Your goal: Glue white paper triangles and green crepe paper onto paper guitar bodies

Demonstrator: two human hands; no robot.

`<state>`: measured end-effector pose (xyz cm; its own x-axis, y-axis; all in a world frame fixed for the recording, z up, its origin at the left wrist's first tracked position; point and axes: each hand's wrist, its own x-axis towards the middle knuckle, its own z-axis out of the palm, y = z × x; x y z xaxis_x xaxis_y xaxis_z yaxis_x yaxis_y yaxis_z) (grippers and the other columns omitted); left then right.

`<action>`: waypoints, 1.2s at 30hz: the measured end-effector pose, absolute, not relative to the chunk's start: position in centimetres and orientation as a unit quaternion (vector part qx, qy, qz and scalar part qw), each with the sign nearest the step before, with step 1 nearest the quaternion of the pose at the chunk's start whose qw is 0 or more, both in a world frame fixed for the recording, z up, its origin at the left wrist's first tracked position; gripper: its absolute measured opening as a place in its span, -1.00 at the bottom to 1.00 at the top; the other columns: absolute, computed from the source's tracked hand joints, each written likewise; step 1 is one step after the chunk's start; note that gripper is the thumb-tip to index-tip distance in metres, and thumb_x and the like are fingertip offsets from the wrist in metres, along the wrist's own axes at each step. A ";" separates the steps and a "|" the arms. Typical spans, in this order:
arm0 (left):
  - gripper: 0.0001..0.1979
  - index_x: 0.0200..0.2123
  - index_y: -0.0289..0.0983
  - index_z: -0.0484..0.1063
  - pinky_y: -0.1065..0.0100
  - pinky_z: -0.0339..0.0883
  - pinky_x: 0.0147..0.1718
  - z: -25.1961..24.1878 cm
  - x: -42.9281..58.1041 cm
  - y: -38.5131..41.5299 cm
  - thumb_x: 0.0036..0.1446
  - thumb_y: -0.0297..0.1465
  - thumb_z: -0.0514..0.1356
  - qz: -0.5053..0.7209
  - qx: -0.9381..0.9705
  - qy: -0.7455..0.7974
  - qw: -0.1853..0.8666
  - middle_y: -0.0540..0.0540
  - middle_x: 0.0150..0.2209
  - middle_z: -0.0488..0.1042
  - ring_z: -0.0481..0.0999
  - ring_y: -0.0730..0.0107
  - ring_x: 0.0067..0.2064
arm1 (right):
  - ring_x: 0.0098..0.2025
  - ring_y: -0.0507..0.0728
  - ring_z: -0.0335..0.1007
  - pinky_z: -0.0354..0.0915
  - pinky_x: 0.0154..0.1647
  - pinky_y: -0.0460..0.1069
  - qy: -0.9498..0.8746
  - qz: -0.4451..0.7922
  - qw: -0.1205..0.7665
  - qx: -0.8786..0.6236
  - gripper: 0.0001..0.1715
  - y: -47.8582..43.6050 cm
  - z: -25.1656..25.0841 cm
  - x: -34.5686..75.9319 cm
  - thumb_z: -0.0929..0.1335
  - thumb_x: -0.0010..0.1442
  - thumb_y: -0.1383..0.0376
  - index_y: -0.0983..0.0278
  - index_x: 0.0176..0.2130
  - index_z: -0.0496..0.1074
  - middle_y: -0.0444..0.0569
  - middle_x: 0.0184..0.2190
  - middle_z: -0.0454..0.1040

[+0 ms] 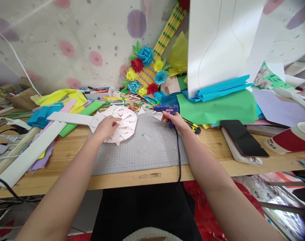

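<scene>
My left hand (107,127) rests on a round white craft piece (126,125) covered in folded paper triangles, fingers curled and pressing its left side. The piece has a long white handle (69,117) and lies on a grey cutting mat (147,147). My right hand (174,119) is wrapped round the grip of a blue hot glue gun (165,108), whose nozzle points left just above the mat's far edge. The gun's black cord (179,157) runs down over the table's front edge.
A black phone (244,138) on a white block and a red-and-white paper cup (291,138) lie at right. Green and blue paper sheets (217,105), a yellow paper guitar with paper flowers (147,72) and a white board stand behind. White strips (29,154) lie at left.
</scene>
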<state>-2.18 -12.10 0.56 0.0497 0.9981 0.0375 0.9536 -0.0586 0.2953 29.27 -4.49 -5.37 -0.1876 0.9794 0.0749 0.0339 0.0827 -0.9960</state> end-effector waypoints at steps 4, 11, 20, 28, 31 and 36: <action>-0.54 0.08 -0.29 0.41 0.36 0.27 -0.18 0.8 -2.1 -11.9 0.10 -0.38 0.05 0.084 0.718 0.684 0.094 -0.10 -0.28 0.41 0.42 0.31 -0.26 | -0.59 -0.04 0.22 0.21 -0.58 -0.11 -0.570 0.518 0.459 -0.443 -0.45 -4.6 -5.4 29.3 0.45 -0.17 -0.15 0.28 -0.56 0.41 -0.06 -0.56 0.47; -0.54 0.10 -0.26 0.39 0.37 0.26 -0.20 1.1 -2.0 -11.4 0.12 -0.37 0.04 0.024 0.726 0.682 0.081 -0.09 -0.26 0.43 0.43 0.31 -0.26 | -0.58 -0.03 0.22 0.22 -0.57 -0.11 -0.577 0.513 0.455 -0.443 -0.47 -4.5 -5.6 29.3 0.44 -0.14 -0.14 0.27 -0.55 0.40 -0.06 -0.55 0.47; -0.53 0.14 -0.25 0.35 0.36 0.26 -0.12 1.0 -1.4 -11.9 0.16 -0.39 0.04 0.013 0.712 0.700 0.059 -0.13 -0.19 0.42 0.45 0.28 -0.18 | -0.56 -0.03 0.24 0.24 -0.55 -0.11 -0.580 0.501 0.456 -0.453 -0.45 -4.5 -5.7 29.4 0.43 -0.16 -0.17 0.26 -0.55 0.39 -0.06 -0.54 0.46; -0.53 0.15 -0.23 0.34 0.35 0.28 -0.12 1.2 -1.1 -11.6 0.16 -0.37 0.03 -0.012 0.703 0.709 0.052 -0.15 -0.17 0.45 0.46 0.23 -0.13 | -0.58 -0.02 0.23 0.23 -0.57 -0.10 -0.565 0.505 0.465 -0.457 -0.43 -4.9 -5.3 29.3 0.44 -0.21 -0.18 0.26 -0.55 0.38 -0.06 -0.55 0.46; -0.52 0.16 -0.24 0.33 0.34 0.27 -0.08 1.0 -1.3 -11.5 0.17 -0.38 0.00 -0.007 0.713 0.699 0.046 -0.18 -0.14 0.45 0.45 0.21 -0.08 | -0.59 -0.03 0.21 0.22 -0.59 -0.09 -0.564 0.509 0.459 -0.460 -0.43 -5.1 -5.2 29.1 0.43 -0.20 -0.19 0.26 -0.53 0.40 -0.04 -0.52 0.47; -0.51 0.16 -0.26 0.32 0.30 0.25 -0.03 0.9 -1.2 -11.6 0.16 -0.39 -0.01 -0.002 0.714 0.698 0.054 -0.20 -0.10 0.43 0.41 0.15 -0.01 | -0.60 -0.05 0.16 0.20 -0.61 -0.10 -0.563 0.518 0.450 -0.460 -0.44 -5.5 -4.9 28.7 0.45 -0.21 -0.17 0.26 -0.53 0.41 -0.04 -0.51 0.48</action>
<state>-1.25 -11.65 0.86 0.0246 0.9967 -0.0779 0.9970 -0.0188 0.0746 28.67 -5.51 -4.86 -0.1720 0.9846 0.0298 0.0519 0.0393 -0.9979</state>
